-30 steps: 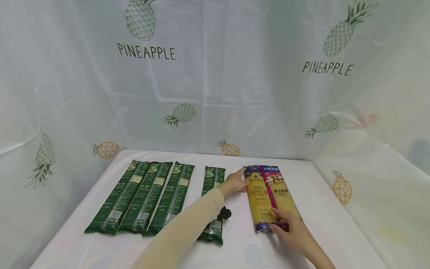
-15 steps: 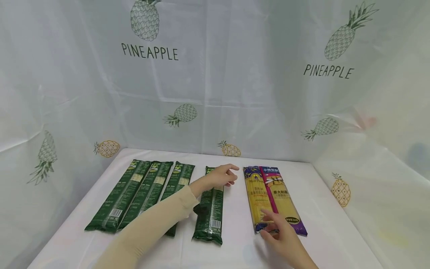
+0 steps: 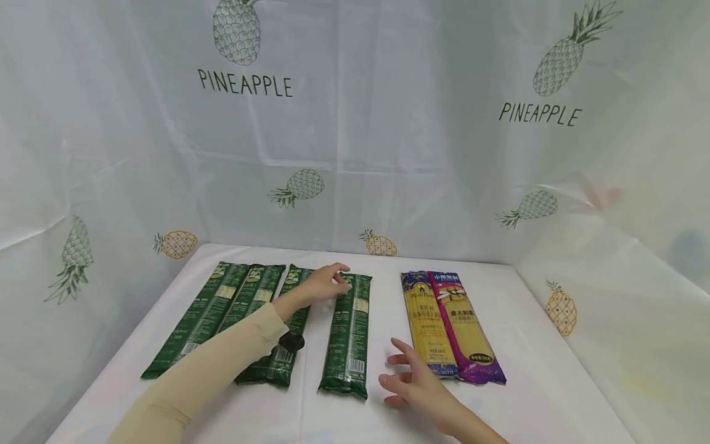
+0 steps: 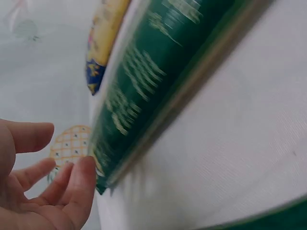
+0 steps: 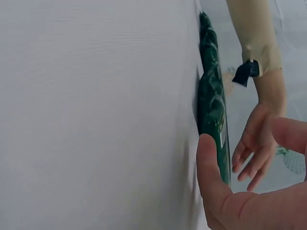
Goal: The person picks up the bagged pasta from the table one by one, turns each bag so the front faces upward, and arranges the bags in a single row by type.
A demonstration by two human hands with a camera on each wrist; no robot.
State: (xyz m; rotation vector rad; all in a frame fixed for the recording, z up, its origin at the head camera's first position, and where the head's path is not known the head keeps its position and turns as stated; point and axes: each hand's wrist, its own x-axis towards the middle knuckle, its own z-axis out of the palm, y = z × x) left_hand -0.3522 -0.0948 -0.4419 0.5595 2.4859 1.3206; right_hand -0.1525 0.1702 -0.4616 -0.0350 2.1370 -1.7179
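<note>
My left hand [image 3: 320, 285] hovers at the far end of a single green spaghetti pack [image 3: 345, 345], fingers loosely bent and nothing in them. In the left wrist view, the fingertips overlap the end of that green pack [image 4: 139, 86]. My right hand [image 3: 418, 388] is over the table near the front, between the green pack and a yellow-and-blue spaghetti pack [image 3: 429, 327]. Its fingers are spread and hold nothing. Against the yellow-and-blue pack lies a purple-and-pink spaghetti pack [image 3: 471, 333]. The right wrist view shows thumb and finger apart before green packaging [image 5: 211, 96].
Three more green packs lie side by side on the left, among them the nearest green pack [image 3: 299, 320], partly under my left forearm [image 3: 222, 364]. A black wrist device [image 3: 291, 341] sits on that sleeve. Pineapple-print cloth [image 3: 421, 154] walls the white table [image 3: 383, 296] behind and at both sides.
My left hand has left the far end of the yellow-and-blue pack and moved left to the single green pack. My right hand has come off its front end and shifted left.
</note>
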